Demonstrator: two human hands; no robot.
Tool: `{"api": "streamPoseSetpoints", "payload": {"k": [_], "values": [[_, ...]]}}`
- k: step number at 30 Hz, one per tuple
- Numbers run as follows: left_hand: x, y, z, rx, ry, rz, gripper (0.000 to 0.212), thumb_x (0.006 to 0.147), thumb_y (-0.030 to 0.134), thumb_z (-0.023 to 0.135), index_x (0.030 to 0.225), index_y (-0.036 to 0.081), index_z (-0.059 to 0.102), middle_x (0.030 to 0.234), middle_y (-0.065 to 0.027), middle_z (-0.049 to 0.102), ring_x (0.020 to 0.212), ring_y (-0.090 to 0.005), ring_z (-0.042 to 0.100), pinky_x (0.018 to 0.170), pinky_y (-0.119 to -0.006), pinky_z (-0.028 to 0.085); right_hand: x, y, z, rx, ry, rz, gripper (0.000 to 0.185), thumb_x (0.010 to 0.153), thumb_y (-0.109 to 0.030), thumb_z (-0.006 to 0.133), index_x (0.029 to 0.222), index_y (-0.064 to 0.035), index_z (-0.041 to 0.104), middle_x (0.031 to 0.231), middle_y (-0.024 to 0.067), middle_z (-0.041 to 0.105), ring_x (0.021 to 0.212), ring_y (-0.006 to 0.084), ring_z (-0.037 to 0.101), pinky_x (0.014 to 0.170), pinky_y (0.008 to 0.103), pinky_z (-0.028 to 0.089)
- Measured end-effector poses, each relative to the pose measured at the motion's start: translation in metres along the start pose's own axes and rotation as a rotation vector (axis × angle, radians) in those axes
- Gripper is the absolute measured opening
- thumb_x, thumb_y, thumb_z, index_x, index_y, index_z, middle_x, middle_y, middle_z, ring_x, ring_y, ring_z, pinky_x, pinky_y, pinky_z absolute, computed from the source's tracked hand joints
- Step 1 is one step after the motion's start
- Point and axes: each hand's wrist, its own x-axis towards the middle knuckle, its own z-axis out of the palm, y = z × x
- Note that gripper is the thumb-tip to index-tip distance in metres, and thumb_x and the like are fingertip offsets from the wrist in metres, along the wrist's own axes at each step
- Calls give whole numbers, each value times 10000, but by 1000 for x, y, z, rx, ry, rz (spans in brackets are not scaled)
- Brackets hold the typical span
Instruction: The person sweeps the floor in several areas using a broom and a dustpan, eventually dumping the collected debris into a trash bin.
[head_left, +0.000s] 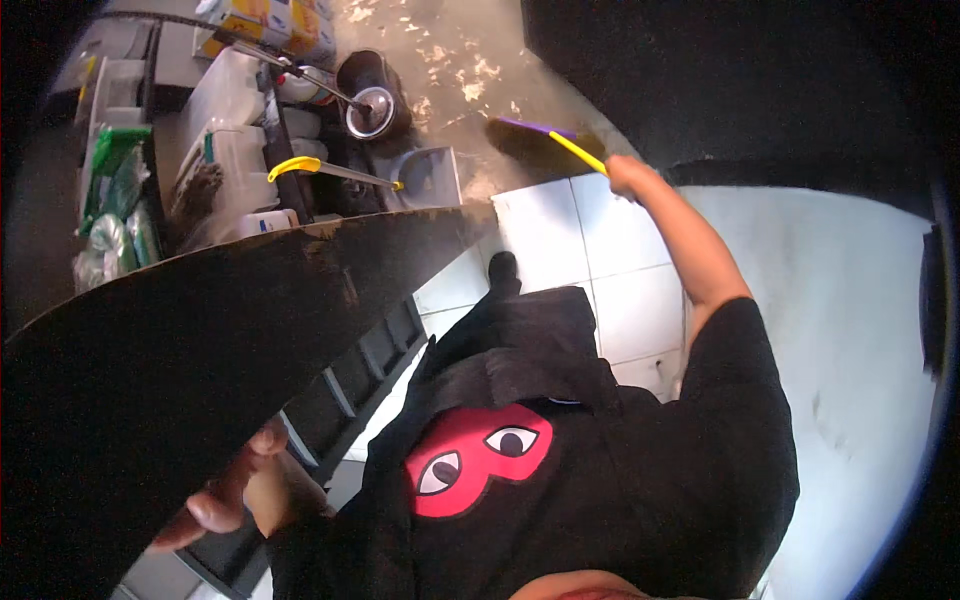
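Stretched out ahead, my right hand (628, 178) is closed round the yellow handle of a broom (579, 152). The broom's purple-topped head (536, 127) has dark bristles and is over the worn concrete floor, just beyond the white tiles. My left hand (225, 491) is low on the left, at the edge of a large dark panel (225, 330), perhaps a door. Its fingers are bent, and the panel hides part of them, so its grip is unclear.
Beyond the panel stands a long-handled dustpan (429, 178) with a yellow grip. Near it are a dark bin (373, 71), translucent plastic jugs (229, 161), green plastic packaging (116, 180) and yellow-and-white boxes (259, 19). A pale wall (817, 337) rises on the right beside the tiled floor (630, 307).
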Motion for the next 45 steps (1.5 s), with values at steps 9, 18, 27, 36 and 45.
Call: {"api": "streamPoseSetpoints", "payload": {"k": [9, 18, 27, 36, 45], "values": [[-3, 124, -42, -272, -220, -866, 541, 790, 122, 556, 1242, 26, 274, 1270, -174, 296, 1141, -270, 360, 947, -350, 313, -192, 101, -69, 41, -145, -347, 226, 726, -64, 512, 938, -7, 455, 756, 169, 573, 647, 261, 584, 568, 375, 469], [-26, 391, -83, -1981, -653, -2340, 364, 863, 319, 468, 1062, 21, 531, 962, -47, 595, 865, -149, 556, 764, -246, 421, -229, 46, -91, -307, -669, -398, 420, 752, -101, 553, 1152, -13, 462, 798, 125, 591, 578, 140, 565, 494, 268, 482], [-55, 512, -74, -1195, 1111, -3482, 274, 832, 313, 436, 908, 57, 498, 861, -150, 581, 760, -260, 561, 670, -373, 477, -241, -47, 137, -712, -967, -860, 515, 780, -194, 548, 1231, -32, 357, 1032, 185, 538, 994, 261, 516, 816, 339, 398], [-294, 557, -149, -232, -1854, -1993, 118, 713, 200, 572, 697, 122, 659, 731, -41, 636, 653, -158, 618, 513, -304, 467, -219, -79, -57, -751, 811, -1313, 474, 638, -7, 615, 1092, -60, 488, 1130, 142, 468, 994, 292, 482, 787, 386, 441], [-261, 545, -8, -655, -1325, -2622, 244, 705, 162, 544, 913, 46, 602, 905, -182, 602, 844, -310, 587, 700, -391, 470, -182, 42, -310, -1281, 1716, 164, 566, 811, -383, 496, 1309, -366, 229, 1392, 44, 191, 1248, 324, 227, 859, 619, 297]]}}
